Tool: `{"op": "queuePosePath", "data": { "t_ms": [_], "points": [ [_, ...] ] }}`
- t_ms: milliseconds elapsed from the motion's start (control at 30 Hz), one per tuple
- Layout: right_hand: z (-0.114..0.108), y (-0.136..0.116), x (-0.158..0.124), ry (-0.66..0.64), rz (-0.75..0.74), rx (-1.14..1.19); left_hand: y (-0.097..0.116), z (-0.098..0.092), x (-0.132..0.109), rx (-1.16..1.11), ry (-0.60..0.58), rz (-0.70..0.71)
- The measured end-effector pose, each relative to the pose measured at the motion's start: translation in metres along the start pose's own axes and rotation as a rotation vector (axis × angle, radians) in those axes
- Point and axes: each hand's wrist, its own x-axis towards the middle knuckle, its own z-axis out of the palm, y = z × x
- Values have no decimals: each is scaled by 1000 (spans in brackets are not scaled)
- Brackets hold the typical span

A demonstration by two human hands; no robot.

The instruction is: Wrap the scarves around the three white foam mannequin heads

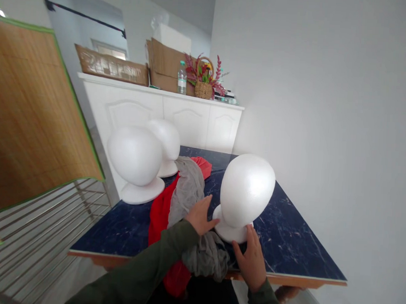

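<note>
A white foam mannequin head on a round base stands at the right of the table, tilted in this view. My left hand is beside its base on the left, thumb and fingers spread, the thumb close to the rim. At the front right of the base, my right hand has its fingertips at the rim, with thumb and fingers apart. Under and beside my left arm lie a grey scarf-like cloth and a bright red cloth. The grey cloth bunches up at the table's front edge, in front of the base.
Two more white foam heads, a nearer one and a farther one, stand at the table's left. A coral-red folded cloth lies behind. A white cabinet holds boxes, a bottle and a flower basket. A metal rack is left.
</note>
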Motion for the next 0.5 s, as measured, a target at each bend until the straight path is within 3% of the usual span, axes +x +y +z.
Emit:
{"op": "queuePosePath", "data": {
  "t_ms": [67,133,233,300,400,500],
  "points": [
    [0,-1,-1,-4,-5,-6,-13,-21,-12,296,80,-142],
    [0,-3,0,8,-8,-4,-27,-37,-21,523,37,-295],
    [-3,-6,0,61,8,18,-42,-51,-27,619,-114,-429],
    [-6,-9,-1,113,33,55,-45,-55,-29,621,-127,-440],
    [-12,-20,-7,144,54,152,-41,-61,-30,605,-12,-462],
    [-19,-41,-10,-22,1,291,-28,-69,-30,479,168,-441]
  ]
}}
